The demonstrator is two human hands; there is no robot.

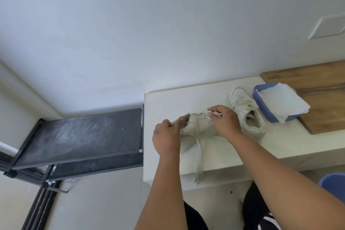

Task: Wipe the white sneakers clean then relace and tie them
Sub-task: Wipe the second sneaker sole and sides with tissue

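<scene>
1. No brand, label or writing can be read anywhere; the sneakers' sides are too small and blurred to show a mark.
2. The near sneaker [197, 124] is off-white, lying across the white table [233, 149] at the centre of the view, its heel opening at 9 o'clock and its toe end hidden under the right hand.
3. A flat, cream lace [199, 152] hangs loose from the near sneaker's eyelets toward 6 o'clock and drapes over the table's front edge.
4. The left hand [166, 136] grips the heel end of the near sneaker, fingers curled over the collar.
5. The right hand [225, 120] rests over the near sneaker's front, its fingertips pinching a short piece of the lace at the top eyelets.
6. The second sneaker [246, 112], the same off-white, stands at 2 o'clock from the near one, just beside the right hand, toe pointing to 11 o'clock, its laces threaded and lying loosely over the tongue.
7. A blue tub [261, 102] sits at 3 o'clock of the second sneaker, touching or nearly touching it, with a white cloth [283, 101] draped over it.
8. The tub rests partly on a wooden board [317, 84] at the table's 2 o'clock corner.
9. A dusty black rack [78, 136] stands at 9 o'clock, against the table's side.
</scene>
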